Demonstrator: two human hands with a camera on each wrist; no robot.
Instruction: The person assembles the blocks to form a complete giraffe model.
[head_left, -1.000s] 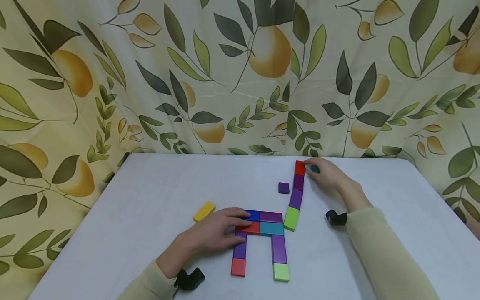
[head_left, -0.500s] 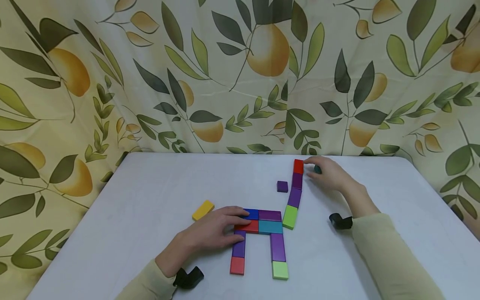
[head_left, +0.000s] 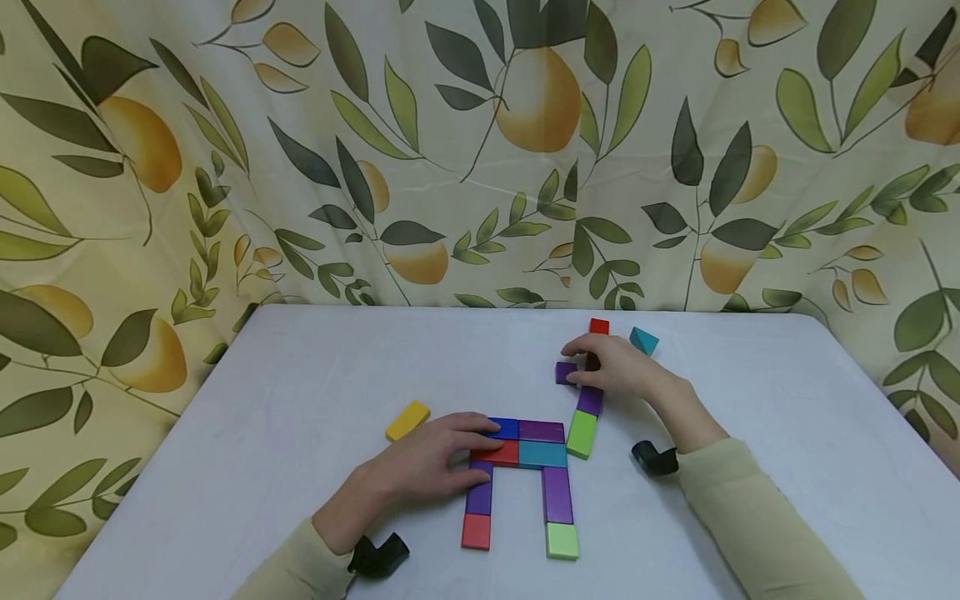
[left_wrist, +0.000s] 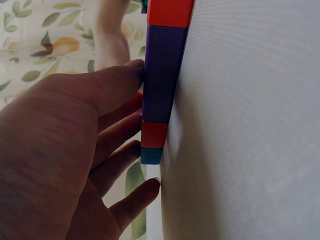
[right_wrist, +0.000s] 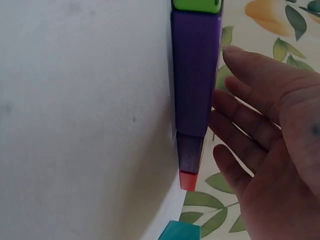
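Left hand [head_left: 427,467] nearest, flat and relaxed, fingers straight, pressing on the blue block [head_left: 506,428] and red block [head_left: 501,454] at the near end of the flat block figure. Nothing gripped there; only holding the figure in place. In the left wrist view, fingertips [left_wrist: 132,67] against the block edge. Just right of those fingers, a purple block [head_left: 542,431] and a teal block [head_left: 543,455]. Below the fingers, two purple legs [head_left: 557,495] running back toward the wrist, ending in a red foot [head_left: 476,531] and a light green foot [head_left: 562,541]. Just beyond and to the left of the hand's knuckles, a loose yellow block [head_left: 408,420] on the bench [head_left: 300,375].

Farther out, right hand [head_left: 615,371] lying over the slanted neck column [head_left: 590,401], fingers spread and nearly straight, not closed on anything. Fingertips touching a small purple cube [head_left: 566,372] just left of the column. Green base block [head_left: 582,434] toward the wrist, red top block [head_left: 598,326] just past the knuckles. A loose teal cube [head_left: 643,340] beyond and to the right of the hand, apart from it.

Judged step: reaching for the purple cube, contact made but no pinch yet. Next move calls for a thumb-and-finger pinch on the cube without nudging the column beside it, and steady pressure from the left hand.

Leaf-and-fruit curtain [head_left: 450,150] behind everything.
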